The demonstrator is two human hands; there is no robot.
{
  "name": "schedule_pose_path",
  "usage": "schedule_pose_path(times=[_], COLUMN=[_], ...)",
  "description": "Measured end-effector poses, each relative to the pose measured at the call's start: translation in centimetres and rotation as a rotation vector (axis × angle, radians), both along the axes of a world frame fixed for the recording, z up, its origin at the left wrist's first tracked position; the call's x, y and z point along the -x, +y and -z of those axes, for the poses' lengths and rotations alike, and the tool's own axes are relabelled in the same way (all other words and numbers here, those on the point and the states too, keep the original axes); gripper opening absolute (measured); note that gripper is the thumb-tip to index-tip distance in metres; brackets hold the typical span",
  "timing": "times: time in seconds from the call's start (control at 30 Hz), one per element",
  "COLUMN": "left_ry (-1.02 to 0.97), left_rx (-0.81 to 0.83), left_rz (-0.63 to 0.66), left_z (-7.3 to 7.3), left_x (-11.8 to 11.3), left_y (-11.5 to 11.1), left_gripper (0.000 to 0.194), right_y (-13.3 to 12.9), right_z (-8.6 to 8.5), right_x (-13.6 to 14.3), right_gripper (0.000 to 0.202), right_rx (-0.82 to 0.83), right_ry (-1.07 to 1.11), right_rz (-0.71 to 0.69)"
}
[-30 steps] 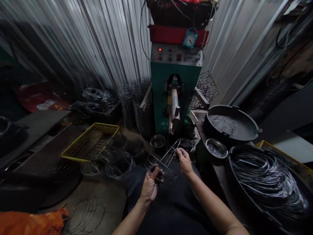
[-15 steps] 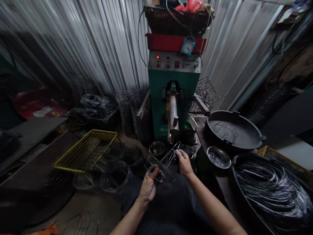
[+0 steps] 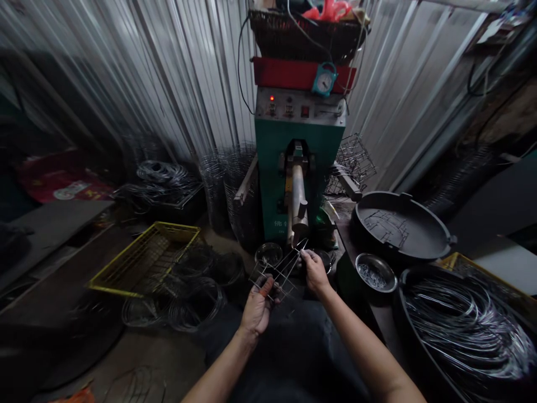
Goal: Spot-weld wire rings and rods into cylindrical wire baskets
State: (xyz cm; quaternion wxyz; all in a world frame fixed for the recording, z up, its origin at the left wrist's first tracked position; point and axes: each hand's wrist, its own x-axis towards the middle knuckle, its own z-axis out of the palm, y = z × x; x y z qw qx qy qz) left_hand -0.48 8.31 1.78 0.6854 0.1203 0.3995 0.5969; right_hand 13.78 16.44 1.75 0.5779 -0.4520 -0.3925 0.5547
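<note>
My left hand (image 3: pixel 257 309) grips wire frame (image 3: pixel 278 272) at near end, right hand (image 3: pixel 314 270) pinches far end; frame's at green machine's (image 3: pixel 272 151) tip, contact unclear.

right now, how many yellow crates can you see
2: one yellow crate left of the left hand, the other yellow crate at far right, partly hidden behind the black tub holding wire. Others may be out of sight.

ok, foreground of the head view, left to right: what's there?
Yellow basket, left hand, right hand, small metal bowl, wire-filled tub. Wire frame overlaps both hands, so unplaced.
</note>
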Motion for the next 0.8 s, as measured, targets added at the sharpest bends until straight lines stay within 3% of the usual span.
schedule_pose_path(times=[0.2,0.33,0.57,0.67,0.8], left_ry=[-0.007,-0.027,-0.077,-0.092,-0.110], left_rx=[0.054,0.008,-0.055,-0.035,-0.037], left_rz=[-0.029,-0.076,-0.167,-0.171,-0.187], left_z=[-1.7,-2.0,-1.2,-1.3,-1.4], left_x=[-0.3,-0.7,-1.1,-1.1,-1.1], left_y=[0.0,-0.1,-0.2,-0.2,0.1], left_gripper=[0.037,0.032,0.028,0.028,0.028], right_y=[0.6,0.1,-5.9,-7.1,-6.7], right_z=[-0.3,-0.5,-0.4,0.1,0.5], right_x=[0.3,-0.4,-3.2,-3.0,-2.3], right_gripper=[0.030,0.031,0.025,0.020,0.020], right_rx=[0.048,0.083,-0.037,-0.069,-0.095], right_ry=[0.054,-0.011,-0.485,-0.502,-0.468], right_rz=[-0.016,-0.032,-0.454,-0.407,-0.320])
